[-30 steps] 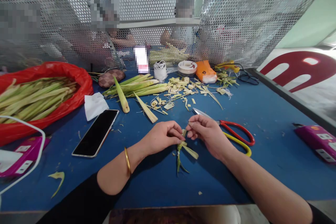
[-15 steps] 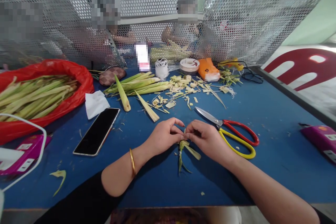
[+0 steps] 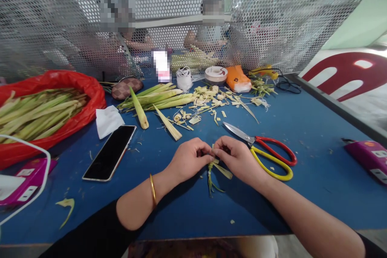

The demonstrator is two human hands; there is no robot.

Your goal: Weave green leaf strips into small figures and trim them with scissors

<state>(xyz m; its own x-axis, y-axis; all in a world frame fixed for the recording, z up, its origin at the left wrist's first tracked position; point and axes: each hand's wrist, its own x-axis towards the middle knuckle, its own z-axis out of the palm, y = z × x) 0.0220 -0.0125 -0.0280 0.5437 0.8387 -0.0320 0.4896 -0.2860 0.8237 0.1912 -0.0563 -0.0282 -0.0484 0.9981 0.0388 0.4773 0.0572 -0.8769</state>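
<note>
My left hand point(image 3: 189, 159) and my right hand point(image 3: 238, 157) meet fingertip to fingertip over the blue table point(image 3: 302, 121), both pinched on a small folded piece of green-yellow leaf strips point(image 3: 214, 171). Its loose ends hang down and splay below my fingers. A gold bangle point(image 3: 152, 190) sits on my left wrist. Scissors with red and yellow handles point(image 3: 266, 152) lie just right of my right hand, blades pointing up-left.
A black phone point(image 3: 110, 152) and a white tissue point(image 3: 109, 121) lie to the left. A red bag of green stalks point(image 3: 45, 109) fills the far left. Cut stalks and scraps point(image 3: 187, 102), thread spool point(image 3: 184, 78), tape and an orange pack line the back. Pink power strips flank both sides. People sit behind the mesh screen.
My hands have come together and both pinch the leaf piece more tightly; a second ago the right fingers were lifted slightly apart from it. The view shifted a little.
</note>
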